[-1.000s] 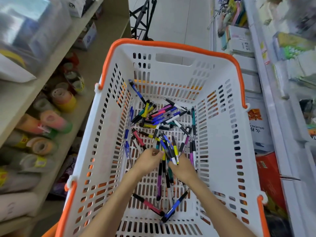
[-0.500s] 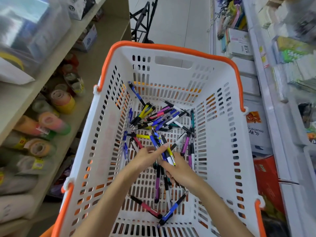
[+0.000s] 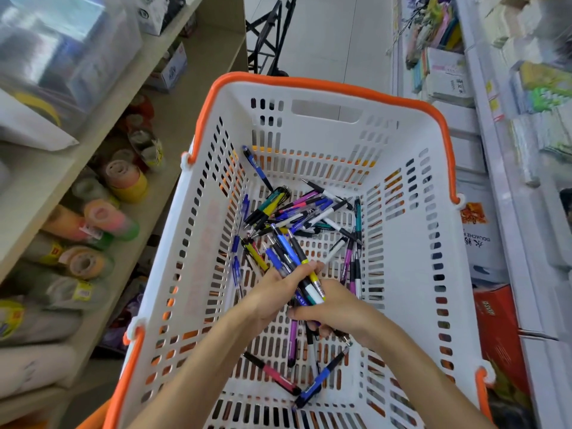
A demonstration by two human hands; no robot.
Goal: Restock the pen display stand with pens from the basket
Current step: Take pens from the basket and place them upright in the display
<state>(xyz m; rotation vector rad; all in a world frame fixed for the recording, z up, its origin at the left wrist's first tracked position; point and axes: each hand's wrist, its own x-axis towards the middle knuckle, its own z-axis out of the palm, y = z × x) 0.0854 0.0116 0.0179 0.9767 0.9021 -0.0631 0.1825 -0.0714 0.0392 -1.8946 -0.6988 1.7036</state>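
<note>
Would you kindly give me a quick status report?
Left hand grips a pen bunch. Right hand curls round more pens. Both inside basket. Nothing blocking.

I see a basket (image 3: pixel 411 274) of smooth white plastic, slotted, with a glossy orange plastic rim. The pens (image 3: pixel 297 218) look like shiny plastic with dark matt grips. At nine o'clock, tape rolls (image 3: pixel 123 181) gleam on a matt, wood-look shelf (image 3: pixel 185 97). At four o'clock, a red cardboard box (image 3: pixel 498 329).
</note>
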